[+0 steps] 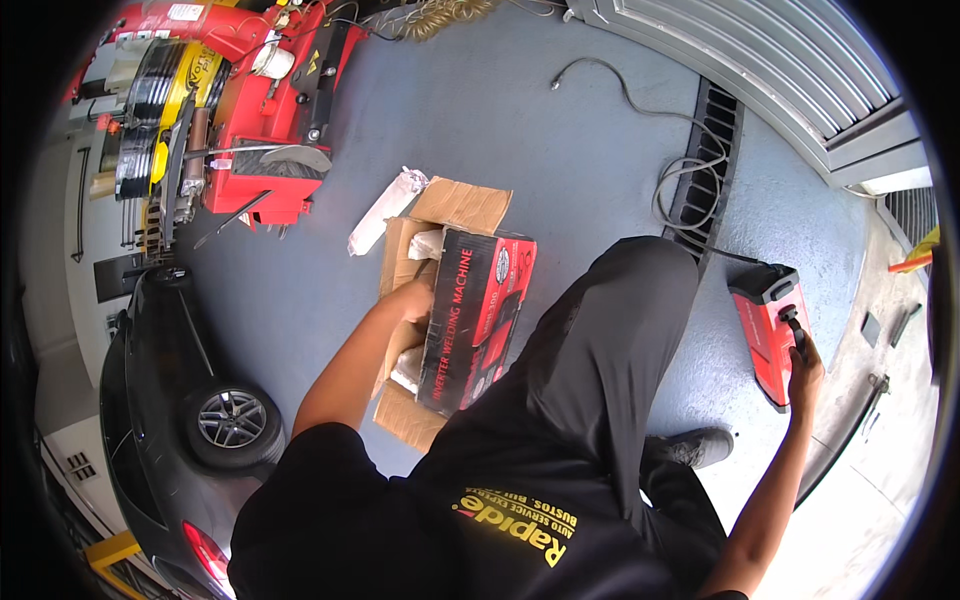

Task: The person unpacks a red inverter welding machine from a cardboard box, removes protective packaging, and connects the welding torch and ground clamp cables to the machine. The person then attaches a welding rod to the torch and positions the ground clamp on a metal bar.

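Note:
My left hand (pixel 415 298) reaches into an open cardboard box (pixel 470 315) with black and red printed sides; its fingertips are hidden inside, among white foam pieces (pixel 408 365). On the right, my right hand (pixel 805 370) is closed on a black handled fitting (pixel 795 330) at the top of a red and black machine (pixel 760 335), which has a grey cable (pixel 690 180) running from its upper end and lying in loops. A white wrapped bundle (pixel 385 210) lies on the floor just beyond the box's flaps.
Red workshop equipment (pixel 260 120) with yellow and black drums stands at upper left. A dark car (pixel 150 420) is at left. A grated drain (pixel 715 110) crosses the blue floor (pixel 480 100) near a metal shutter (pixel 750 60). My bent knee (pixel 640 290) is between box and machine.

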Demonstrator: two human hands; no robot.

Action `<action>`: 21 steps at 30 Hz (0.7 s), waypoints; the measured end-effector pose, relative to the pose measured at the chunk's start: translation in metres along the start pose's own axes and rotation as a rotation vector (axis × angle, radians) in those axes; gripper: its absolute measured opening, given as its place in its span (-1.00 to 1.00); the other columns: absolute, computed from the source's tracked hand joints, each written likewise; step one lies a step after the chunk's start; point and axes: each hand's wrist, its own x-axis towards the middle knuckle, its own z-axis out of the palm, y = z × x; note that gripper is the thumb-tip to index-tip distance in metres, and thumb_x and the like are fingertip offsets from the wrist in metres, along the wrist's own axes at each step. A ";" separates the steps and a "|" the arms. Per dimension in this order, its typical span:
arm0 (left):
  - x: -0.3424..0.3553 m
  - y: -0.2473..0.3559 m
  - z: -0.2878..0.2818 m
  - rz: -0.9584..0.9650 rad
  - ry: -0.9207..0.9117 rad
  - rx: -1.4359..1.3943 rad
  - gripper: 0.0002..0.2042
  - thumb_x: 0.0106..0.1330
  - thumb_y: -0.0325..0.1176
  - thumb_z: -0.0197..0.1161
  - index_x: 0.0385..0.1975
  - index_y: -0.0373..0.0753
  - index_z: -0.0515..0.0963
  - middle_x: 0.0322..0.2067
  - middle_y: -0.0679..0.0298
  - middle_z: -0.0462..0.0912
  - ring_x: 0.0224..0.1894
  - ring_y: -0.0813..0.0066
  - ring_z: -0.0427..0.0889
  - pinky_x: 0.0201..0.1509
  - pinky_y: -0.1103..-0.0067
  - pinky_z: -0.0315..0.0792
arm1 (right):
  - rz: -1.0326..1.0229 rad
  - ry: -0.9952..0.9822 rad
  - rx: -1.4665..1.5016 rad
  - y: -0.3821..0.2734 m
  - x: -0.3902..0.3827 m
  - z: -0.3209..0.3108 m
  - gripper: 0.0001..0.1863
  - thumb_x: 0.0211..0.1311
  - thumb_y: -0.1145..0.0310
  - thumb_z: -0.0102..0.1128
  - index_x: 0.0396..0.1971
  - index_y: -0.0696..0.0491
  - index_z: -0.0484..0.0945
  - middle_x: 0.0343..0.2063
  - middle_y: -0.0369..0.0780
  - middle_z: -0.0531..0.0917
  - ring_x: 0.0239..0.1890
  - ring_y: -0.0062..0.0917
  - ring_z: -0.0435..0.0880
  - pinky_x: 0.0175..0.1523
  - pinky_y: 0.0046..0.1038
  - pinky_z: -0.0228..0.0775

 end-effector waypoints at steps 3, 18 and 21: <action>-0.019 0.004 0.051 -0.064 0.256 -0.423 -0.72 0.45 -0.35 0.00 -0.21 -0.42 0.61 -0.35 -0.07 0.69 -0.30 0.07 0.73 -0.31 0.32 0.56 | 0.058 -0.020 0.001 0.005 -0.002 -0.004 -0.53 0.30 0.41 0.21 0.22 0.15 0.54 -0.13 0.06 0.71 -0.12 -0.21 0.70 0.04 -0.28 0.48; -0.034 0.021 0.157 0.327 0.636 -0.718 -0.79 0.41 -0.29 0.27 -0.13 -0.30 0.56 -0.16 0.14 0.63 -0.12 0.22 0.64 -0.03 0.38 0.49 | -0.100 -0.222 -0.400 -0.076 0.062 -0.052 -0.48 0.33 0.33 0.29 0.26 0.12 0.47 0.04 -0.01 0.57 0.08 -0.16 0.59 0.18 -0.21 0.45; 0.008 -0.010 0.145 0.135 0.555 -0.603 -0.65 0.32 -0.14 0.32 -0.09 -0.30 0.58 -0.01 -0.03 0.61 -0.01 0.07 0.63 0.09 0.30 0.48 | -0.275 -0.165 -0.378 -0.131 0.072 -0.064 -0.52 0.36 0.36 0.24 0.26 0.11 0.47 0.06 -0.04 0.57 0.10 -0.16 0.58 0.21 -0.21 0.44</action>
